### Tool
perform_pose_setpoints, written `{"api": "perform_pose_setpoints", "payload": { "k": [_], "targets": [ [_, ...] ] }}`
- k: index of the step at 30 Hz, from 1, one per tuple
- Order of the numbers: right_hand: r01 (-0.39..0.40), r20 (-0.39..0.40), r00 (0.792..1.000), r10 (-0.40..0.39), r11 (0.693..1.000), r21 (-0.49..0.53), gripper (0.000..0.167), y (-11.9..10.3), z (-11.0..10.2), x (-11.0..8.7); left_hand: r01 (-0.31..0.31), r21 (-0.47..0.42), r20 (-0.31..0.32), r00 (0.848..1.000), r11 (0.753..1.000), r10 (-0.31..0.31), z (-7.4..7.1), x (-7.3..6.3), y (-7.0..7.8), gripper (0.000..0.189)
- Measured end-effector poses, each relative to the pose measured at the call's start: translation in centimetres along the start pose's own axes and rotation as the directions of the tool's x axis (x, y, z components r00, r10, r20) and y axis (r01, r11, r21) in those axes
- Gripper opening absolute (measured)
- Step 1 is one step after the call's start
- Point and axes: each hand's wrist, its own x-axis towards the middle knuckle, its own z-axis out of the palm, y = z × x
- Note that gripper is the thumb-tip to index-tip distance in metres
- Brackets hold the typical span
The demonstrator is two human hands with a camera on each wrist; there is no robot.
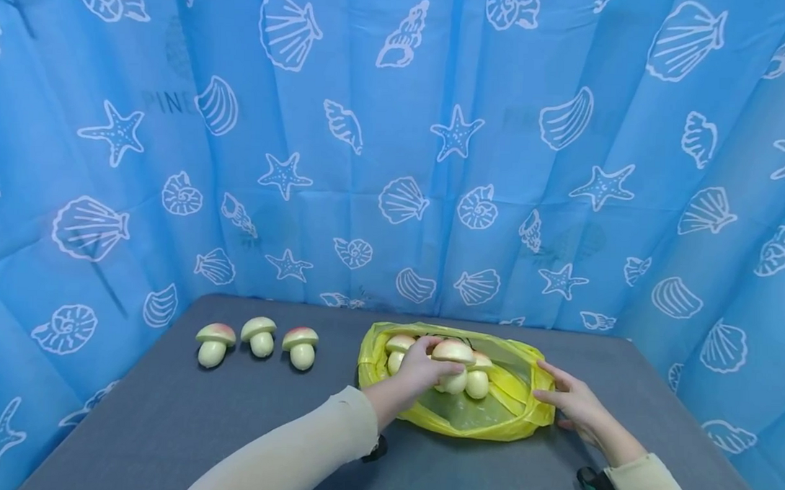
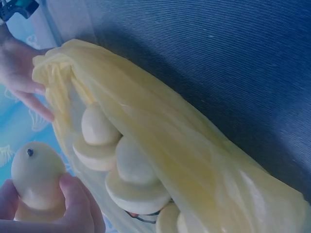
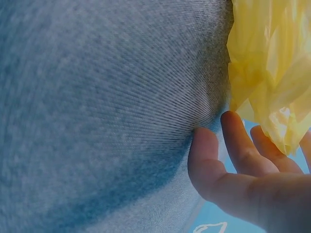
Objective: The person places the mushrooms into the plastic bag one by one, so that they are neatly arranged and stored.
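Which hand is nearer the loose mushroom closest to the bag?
Left. The left hand is to the right of that mushroom, holding another over the bag; the right hand is farther right, at the bag's right end.

3 mushrooms (image 1: 259,336) sit left of the bag (image 1: 454,424).

The tabletop (image 1: 153,417) is dark grey, with rounded far corners and a fine ribbed texture visible in the wrist views. Toward its far left sit three toy mushrooms in a loose row, well apart from the bag: a left mushroom (image 1: 212,352), a middle mushroom (image 1: 261,343) and a right mushroom (image 1: 301,354), none touching another. Right of centre, a yellow plastic bag (image 1: 470,431) rests on the surface, its mouth wide open.
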Motion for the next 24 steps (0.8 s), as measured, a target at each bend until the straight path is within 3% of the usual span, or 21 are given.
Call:
{"api": "perform_pose_setpoints", "payload": {
  "k": [10,24],
  "targets": [
    [-0.001,0.000,1.000,0.001,1.000,-0.002,0.080,-0.2,0.1,0.0,0.054,-0.046,-0.013,0.998,0.997,-0.055,1.4,0.5,-0.1,0.053],
    [0.022,-0.010,1.000,-0.022,1.000,-0.019,0.077,-0.2,0.3,-0.1,0.117,-0.063,-0.040,0.992,0.991,-0.119,3.1,1.2,-0.2,0.061]
  ]
}}
